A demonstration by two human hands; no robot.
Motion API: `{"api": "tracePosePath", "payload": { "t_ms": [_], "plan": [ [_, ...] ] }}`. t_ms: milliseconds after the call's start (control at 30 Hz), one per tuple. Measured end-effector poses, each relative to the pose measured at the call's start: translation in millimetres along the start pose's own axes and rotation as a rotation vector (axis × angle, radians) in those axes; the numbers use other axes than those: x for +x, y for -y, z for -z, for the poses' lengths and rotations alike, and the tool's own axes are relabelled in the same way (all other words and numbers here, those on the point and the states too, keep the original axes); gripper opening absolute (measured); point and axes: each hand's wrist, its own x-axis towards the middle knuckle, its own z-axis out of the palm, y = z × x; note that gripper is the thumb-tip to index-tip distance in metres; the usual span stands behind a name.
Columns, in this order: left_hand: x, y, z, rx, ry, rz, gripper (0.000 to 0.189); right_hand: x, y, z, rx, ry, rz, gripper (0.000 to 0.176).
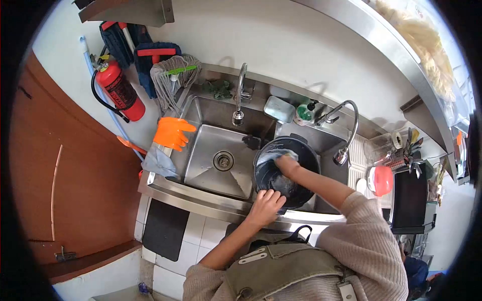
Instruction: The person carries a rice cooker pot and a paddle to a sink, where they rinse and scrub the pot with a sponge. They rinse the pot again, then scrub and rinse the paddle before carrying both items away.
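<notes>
A black pot (302, 152) rests tilted in the right basin of a steel double sink (201, 198). My left hand (266, 204) grips the pot's near rim. Inside the pot, my right hand (286, 163) presses a pale sponge (271, 157) against the inner wall, with suds around it. The sponge is partly hidden by my fingers.
The left basin (221, 158) has a drain and a tap (240, 95) above it. A second tap (346, 130) curves over the right basin. Orange gloves (172, 132) hang on the sink's left edge. A soap bottle (304, 113), a mop (170, 80) and a fire extinguisher (119, 90) stand behind.
</notes>
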Motion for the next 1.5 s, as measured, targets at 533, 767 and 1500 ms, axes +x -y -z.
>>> {"api": "tracePosePath", "payload": {
  "t_ms": [533,767,1500],
  "plan": [
    [9.5,-13.6,-3.7,0.075,0.046,-0.043,0.042,-16.9,-55.9,-14.7,-0.356,-0.159,0.206,0.017],
    [7.6,2.8,6.5,0.057,0.05,0.028,0.036,-86.2,-9.8,25.7,0.179,0.47,0.207,0.038],
    [67.8,68.0,57.3,-0.279,-0.329,0.659,0.035,-57.3,6.4,48.0,1.549,-0.937,-0.048,0.02]
  ]
}}
